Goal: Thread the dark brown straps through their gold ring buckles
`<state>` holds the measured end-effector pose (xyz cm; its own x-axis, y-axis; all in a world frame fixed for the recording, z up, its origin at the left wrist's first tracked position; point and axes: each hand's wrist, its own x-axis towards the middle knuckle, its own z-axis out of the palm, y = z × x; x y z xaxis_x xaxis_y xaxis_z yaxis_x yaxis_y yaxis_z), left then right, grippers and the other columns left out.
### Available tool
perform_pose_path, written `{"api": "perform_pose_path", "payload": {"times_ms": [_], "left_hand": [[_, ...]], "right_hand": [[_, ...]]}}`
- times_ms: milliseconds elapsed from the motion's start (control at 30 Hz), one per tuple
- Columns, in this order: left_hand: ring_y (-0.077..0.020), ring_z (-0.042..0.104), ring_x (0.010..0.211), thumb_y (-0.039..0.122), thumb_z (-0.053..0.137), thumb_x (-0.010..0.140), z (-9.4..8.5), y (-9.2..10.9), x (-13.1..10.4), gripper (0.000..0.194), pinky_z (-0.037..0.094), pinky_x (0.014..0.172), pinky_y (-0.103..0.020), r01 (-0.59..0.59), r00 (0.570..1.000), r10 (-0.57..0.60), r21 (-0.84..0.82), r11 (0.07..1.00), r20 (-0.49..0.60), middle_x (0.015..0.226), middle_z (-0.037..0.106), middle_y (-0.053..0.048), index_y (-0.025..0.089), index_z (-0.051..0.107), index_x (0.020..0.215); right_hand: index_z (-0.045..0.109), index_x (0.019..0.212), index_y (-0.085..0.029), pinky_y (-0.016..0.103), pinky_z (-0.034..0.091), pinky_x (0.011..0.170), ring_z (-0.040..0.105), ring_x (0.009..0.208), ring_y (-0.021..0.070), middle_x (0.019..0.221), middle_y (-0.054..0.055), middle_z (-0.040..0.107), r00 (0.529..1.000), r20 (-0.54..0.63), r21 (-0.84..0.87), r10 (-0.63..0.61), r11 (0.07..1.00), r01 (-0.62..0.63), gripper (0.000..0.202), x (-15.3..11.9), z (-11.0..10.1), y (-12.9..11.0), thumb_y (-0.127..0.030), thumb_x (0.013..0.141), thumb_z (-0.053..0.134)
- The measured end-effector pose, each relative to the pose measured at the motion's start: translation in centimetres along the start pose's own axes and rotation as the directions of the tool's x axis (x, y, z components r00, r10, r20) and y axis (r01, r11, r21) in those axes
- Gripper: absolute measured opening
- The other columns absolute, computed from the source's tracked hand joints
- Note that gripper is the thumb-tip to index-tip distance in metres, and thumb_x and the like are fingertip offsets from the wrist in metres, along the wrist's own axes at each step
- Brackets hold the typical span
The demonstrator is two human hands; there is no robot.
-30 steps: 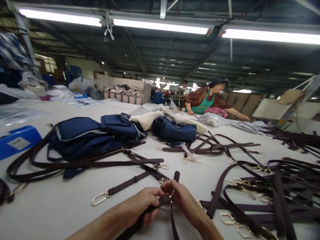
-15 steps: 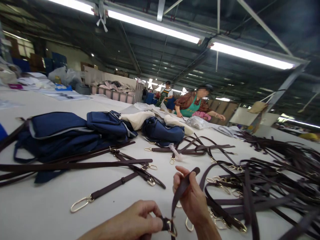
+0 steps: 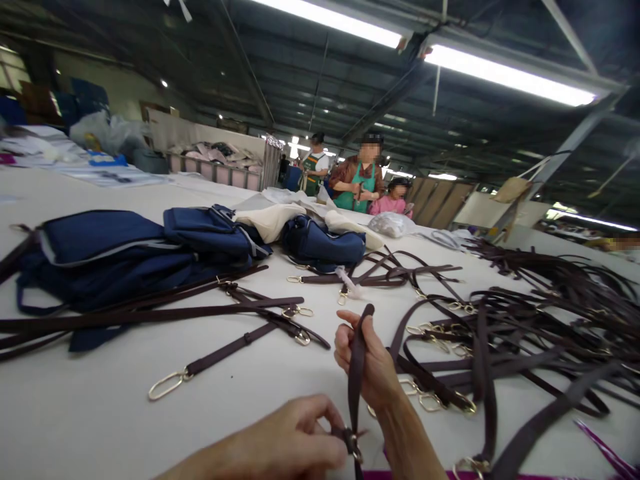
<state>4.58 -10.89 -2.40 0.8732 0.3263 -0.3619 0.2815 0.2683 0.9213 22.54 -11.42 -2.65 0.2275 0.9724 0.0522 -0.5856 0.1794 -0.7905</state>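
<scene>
Dark brown strap (image 3: 356,367) held upright between both hands, long axis near vertical, free end pointing up and slightly away, lower end dropping out of frame at bottom. Narrow, flat, matte leather-like band, plain squared tip at top, small gold-toned buckle (image 3: 354,445) low on it. Right hand (image 3: 367,360) closed around upper part of strap, thumb and fingers wrapped on it, tip sticking out above fist. Left hand (image 3: 295,440) pinched shut on strap at buckle, thumb and forefinger meeting at the metal. Strap sits low centre of view, above white table (image 3: 100,413), near front edge. Right of hands, tangled heap of straps (image 3: 525,333), same brown, with gold clasps, spread over table. Left of hands, single strap with oval ring (image 3: 167,385) lying flat, pointing diagonally. Further left and behind, navy bags (image 3: 115,253) stacked, long straps laid across them. Another navy bag (image 3: 325,243) mid-table beside cream cloth (image 3: 270,220). Clear plastic bag (image 3: 393,225) beyond that. Far side of table, person in green apron (image 3: 357,183) standing, hands together at chest; person in pink (image 3: 393,203) just beside; third person (image 3: 314,163) behind. Strip lights (image 3: 505,73) overhead.
</scene>
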Motion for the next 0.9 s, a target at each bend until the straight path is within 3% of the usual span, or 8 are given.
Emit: {"api": "perform_pose_path", "payload": {"times_ms": [67, 133, 200, 267, 400, 667, 800, 900], "left_hand": [[-0.0067, 0.029, 0.042, 0.035, 0.063, 0.064, -0.2, 0.6, -0.2, 0.051, 0.018, 0.038, -0.021, -0.010, 1.000, 0.011, -0.054, 0.998, 0.021, 0.055, 0.042, 0.009, 0.019, 0.061, 0.112], [-0.0051, 0.026, 0.040, 0.037, 0.066, 0.063, -0.5, 0.9, -0.2, 0.055, 0.017, 0.036, -0.020, -0.004, 1.000, 0.005, -0.051, 0.999, 0.017, 0.054, 0.040, 0.009, 0.017, 0.067, 0.114], [-0.0040, 0.030, 0.037, 0.034, 0.066, 0.062, -0.6, 0.8, 0.1, 0.048, 0.020, 0.036, -0.019, 0.009, 1.000, -0.008, -0.063, 0.998, 0.021, 0.053, 0.045, 0.008, 0.016, 0.072, 0.106], [-0.0051, 0.043, 0.041, 0.029, 0.064, 0.058, -0.7, 0.5, 0.4, 0.040, 0.032, 0.043, -0.017, 0.004, 1.000, -0.001, -0.123, 0.992, 0.030, 0.057, 0.056, 0.003, 0.014, 0.074, 0.094], [-0.0122, 0.058, 0.054, 0.024, 0.062, 0.049, -0.3, 0.2, 0.8, 0.028, 0.046, 0.058, -0.023, 0.020, 1.000, -0.019, -0.209, 0.978, 0.006, 0.070, 0.069, -0.005, 0.014, 0.068, 0.074], [-0.0060, 0.030, 0.037, 0.023, 0.052, 0.048, -0.6, 0.2, 0.7, 0.029, 0.024, 0.040, -0.020, -0.040, 0.991, 0.012, -0.208, 0.977, -0.134, 0.044, 0.044, 0.006, 0.014, 0.067, 0.073], [-0.0066, 0.028, 0.035, 0.027, 0.053, 0.047, -1.4, -0.7, 2.3, 0.020, 0.018, 0.040, -0.022, -0.035, 0.977, -0.013, -0.222, 0.974, -0.214, 0.041, 0.045, 0.006, 0.019, 0.058, 0.064], [-0.0074, 0.035, 0.042, 0.028, 0.058, 0.043, -2.2, -1.9, 3.8, 0.023, 0.021, 0.045, -0.022, -0.022, 0.961, -0.029, -0.183, 0.983, -0.274, 0.045, 0.049, 0.004, 0.017, 0.060, 0.062]], "right_hand": [[0.071, 0.097, -0.020, 0.015, 0.027, 0.039, 0.036, 0.042, 0.0048, 0.057, -0.003, 0.056, 1.000, -0.004, -0.004, -0.003, 1.000, 0.003, 0.047, 0.2, 0.1, 0.0, -0.060, 0.072, 0.079], [0.070, 0.099, -0.020, 0.015, 0.028, 0.039, 0.037, 0.042, 0.0054, 0.057, -0.003, 0.057, 1.000, 0.009, 0.001, -0.004, 1.000, 0.004, 0.047, 0.2, 0.1, 0.1, -0.060, 0.074, 0.077], [0.070, 0.100, -0.020, 0.016, 0.028, 0.039, 0.036, 0.042, 0.0052, 0.058, -0.003, 0.058, 0.999, 0.033, 0.006, 0.002, 1.000, -0.002, 0.046, 0.2, 0.2, 0.2, -0.059, 0.077, 0.075], [0.069, 0.099, -0.019, 0.016, 0.026, 0.038, 0.034, 0.041, 0.0045, 0.058, -0.003, 0.058, 0.998, 0.059, 0.012, 0.016, 1.000, -0.017, 0.045, 0.0, 0.4, 0.2, -0.059, 0.078, 0.073], [0.069, 0.099, -0.019, 0.016, 0.025, 0.038, 0.032, 0.041, 0.0045, 0.057, -0.003, 0.056, 0.996, 0.078, 0.006, 0.040, 0.999, -0.041, 0.045, -0.3, 0.7, 0.3, -0.060, 0.080, 0.071], [0.069, 0.099, -0.022, 0.017, 0.031, 0.044, 0.040, 0.046, 0.0065, 0.059, -0.003, 0.056, 0.999, 0.037, -0.003, 0.004, 1.000, -0.004, 0.045, -0.3, -0.1, 0.1, -0.063, 0.082, 0.067], [0.067, 0.093, -0.022, 0.017, 0.033, 0.047, 0.044, 0.052, 0.0066, 0.065, -0.003, 0.058, 1.000, 0.012, -0.112, -0.013, 0.994, 0.014, 0.038, -0.4, -0.4, -0.2, -0.056, 0.078, 0.075], [0.064, 0.081, -0.019, 0.016, 0.030, 0.044, 0.042, 0.049, 0.0049, 0.063, -0.004, 0.055, 0.994, 0.097, -0.261, 0.055, 0.965, -0.028, 0.034, -0.7, -0.4, 0.1, -0.049, 0.076, 0.080]]}}
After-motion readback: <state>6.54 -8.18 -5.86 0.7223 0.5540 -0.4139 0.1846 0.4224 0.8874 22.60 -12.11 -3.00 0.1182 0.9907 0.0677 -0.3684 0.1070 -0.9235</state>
